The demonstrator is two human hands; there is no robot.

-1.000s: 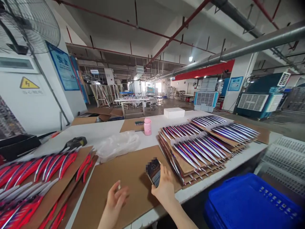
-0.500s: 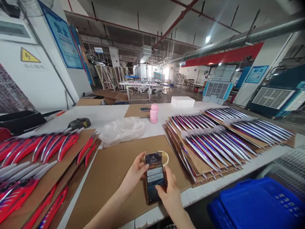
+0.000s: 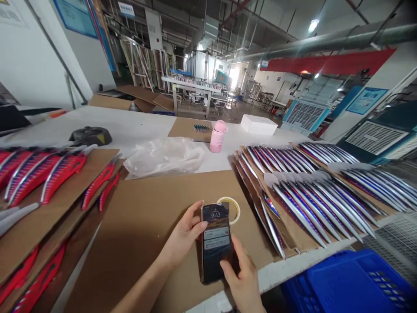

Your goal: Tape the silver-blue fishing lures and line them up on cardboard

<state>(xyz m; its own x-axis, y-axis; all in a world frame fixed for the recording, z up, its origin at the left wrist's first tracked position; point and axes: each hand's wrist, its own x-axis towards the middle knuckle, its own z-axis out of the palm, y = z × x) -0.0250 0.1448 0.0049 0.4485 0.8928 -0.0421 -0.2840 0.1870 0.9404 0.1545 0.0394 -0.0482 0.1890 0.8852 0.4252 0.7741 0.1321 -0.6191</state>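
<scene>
Whereas our right hand held the phone alone, our left hand now seemingly grips it too, occupying both.

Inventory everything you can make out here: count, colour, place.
Table: one, white, foreground
Phone: one, dark, lower centre
Tape roll: one, whitish, beside phone
Cardboard sheet: one, brown, beneath phone
Plastic bag: one, translucent, beyond sheet
Bottle: one, pink, mid-table
Box: one, white, table's far side
Curved pieces: many, mostly red, table's left side
Slender pieces: many, silver and blue, table's right side
Unclear item: one, blackish, left of bag
Crate: one, blue, lower right
Air coolers: two, blue, teal, right background
Left hand: one, bare, phone's left edge
Right hand: one, bare, phone's right edge
</scene>
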